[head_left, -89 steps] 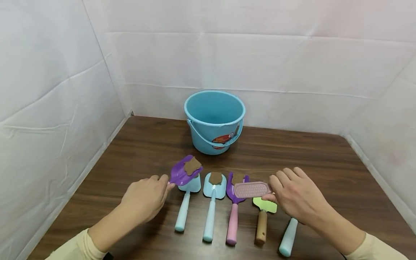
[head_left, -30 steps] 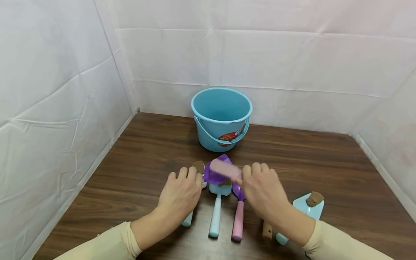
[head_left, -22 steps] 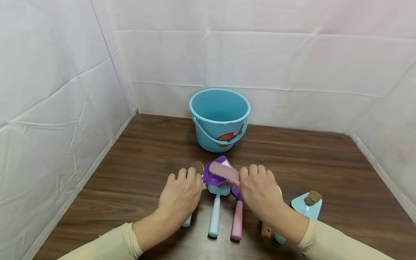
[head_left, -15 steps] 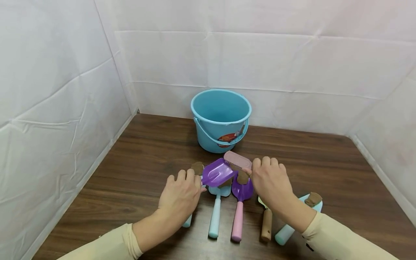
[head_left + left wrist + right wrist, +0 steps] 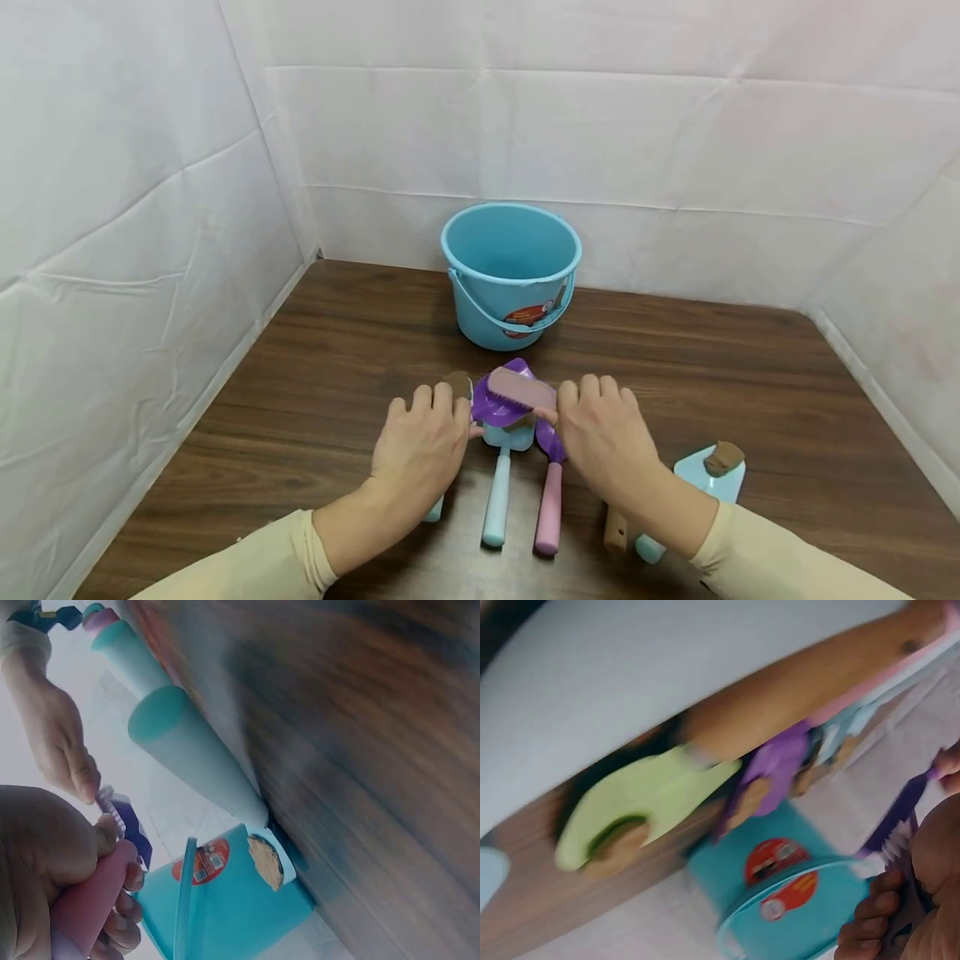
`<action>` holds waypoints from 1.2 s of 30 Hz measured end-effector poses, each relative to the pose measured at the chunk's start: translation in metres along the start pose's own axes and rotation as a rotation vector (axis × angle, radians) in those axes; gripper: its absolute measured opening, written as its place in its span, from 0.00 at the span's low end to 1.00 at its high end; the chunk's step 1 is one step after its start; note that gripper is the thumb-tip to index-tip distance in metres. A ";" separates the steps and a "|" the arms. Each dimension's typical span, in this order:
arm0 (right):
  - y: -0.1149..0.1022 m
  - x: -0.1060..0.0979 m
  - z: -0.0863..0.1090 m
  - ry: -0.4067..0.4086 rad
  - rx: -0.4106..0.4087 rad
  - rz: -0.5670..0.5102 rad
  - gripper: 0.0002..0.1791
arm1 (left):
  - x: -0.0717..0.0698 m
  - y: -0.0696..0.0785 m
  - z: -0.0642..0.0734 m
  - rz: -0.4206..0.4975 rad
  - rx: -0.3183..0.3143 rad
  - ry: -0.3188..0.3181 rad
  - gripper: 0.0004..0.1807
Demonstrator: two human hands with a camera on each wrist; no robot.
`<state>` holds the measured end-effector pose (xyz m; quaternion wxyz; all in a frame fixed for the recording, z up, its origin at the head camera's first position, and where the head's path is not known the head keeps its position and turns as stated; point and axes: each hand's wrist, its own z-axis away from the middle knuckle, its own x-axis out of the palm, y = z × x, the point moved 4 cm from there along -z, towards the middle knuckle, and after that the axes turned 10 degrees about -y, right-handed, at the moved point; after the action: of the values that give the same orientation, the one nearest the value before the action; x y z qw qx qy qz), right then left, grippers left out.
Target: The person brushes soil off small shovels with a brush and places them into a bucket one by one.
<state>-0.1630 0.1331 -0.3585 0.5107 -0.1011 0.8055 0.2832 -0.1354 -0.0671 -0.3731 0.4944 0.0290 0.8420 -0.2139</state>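
My left hand [image 5: 422,446] grips the pink handle [image 5: 94,900] of a small shovel, whose purple scoop [image 5: 487,408] is raised above the other shovels. In my right hand [image 5: 611,433] is a pink brush [image 5: 517,387]; its bristles [image 5: 896,844] face the scoop, and its head overlaps the scoop in the head view. Below them lie a light blue shovel [image 5: 497,500] with a brown clump at its blade and a purple shovel with a pink handle [image 5: 550,508]. Another light blue shovel, with a brown clump [image 5: 456,383], is mostly hidden behind my left hand.
A blue bucket [image 5: 502,321] with its handle lowered stands behind the shovels. Under my right forearm lie a green shovel [image 5: 652,787] with a wooden handle and a light blue one [image 5: 697,471], each bearing a brown clump. White sheets [image 5: 600,142] surround the wooden table [image 5: 337,333].
Both hands and the purple shovel have come toward the middle. The brown clump on its scoop three seconds ago no longer shows there. The brush has swung from beyond the scoop back over it.
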 end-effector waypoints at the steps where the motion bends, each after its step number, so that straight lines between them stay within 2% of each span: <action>1: 0.005 0.003 0.000 -0.005 0.017 0.002 0.33 | 0.000 -0.001 0.000 -0.007 -0.004 -0.011 0.28; 5: 0.026 0.009 -0.002 -0.008 0.061 0.007 0.31 | 0.002 -0.002 0.003 -0.017 -0.003 -0.049 0.27; 8: 0.033 0.007 -0.003 -0.014 0.086 0.000 0.30 | 0.003 -0.002 0.003 0.001 -0.005 -0.047 0.27; 10: 0.029 0.001 -0.003 -0.031 0.081 -0.009 0.30 | 0.004 -0.002 0.002 0.010 -0.012 -0.033 0.27; 13: 0.011 -0.010 -0.002 -0.024 0.013 -0.028 0.31 | 0.003 -0.002 0.001 0.017 -0.018 -0.014 0.27; 16: -0.010 -0.018 0.001 0.040 -0.064 -0.033 0.33 | 0.002 0.000 0.001 0.013 -0.014 -0.010 0.27; 18: -0.016 -0.018 0.003 0.084 -0.077 -0.031 0.34 | 0.001 0.001 0.001 0.017 -0.009 -0.008 0.27; 21: -0.011 -0.012 0.004 0.084 -0.046 -0.013 0.35 | 0.000 0.002 0.002 0.028 -0.011 -0.001 0.28; 26: 0.013 0.002 0.003 0.002 0.019 0.016 0.34 | 0.001 0.002 0.003 0.016 -0.027 0.010 0.29; 30: 0.029 0.000 0.001 0.019 0.074 0.009 0.33 | 0.002 0.002 0.003 -0.007 -0.035 0.012 0.30; 33: 0.027 -0.009 0.001 0.015 0.077 -0.015 0.32 | 0.003 0.002 0.002 -0.009 -0.038 0.036 0.30; 36: 0.011 -0.017 0.001 0.011 0.021 -0.021 0.33 | 0.001 0.004 0.001 -0.005 -0.038 0.066 0.30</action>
<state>-0.1591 0.1404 -0.3399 0.5104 -0.1057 0.8100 0.2689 -0.1345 -0.0643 -0.3755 0.4662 0.0245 0.8619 -0.1979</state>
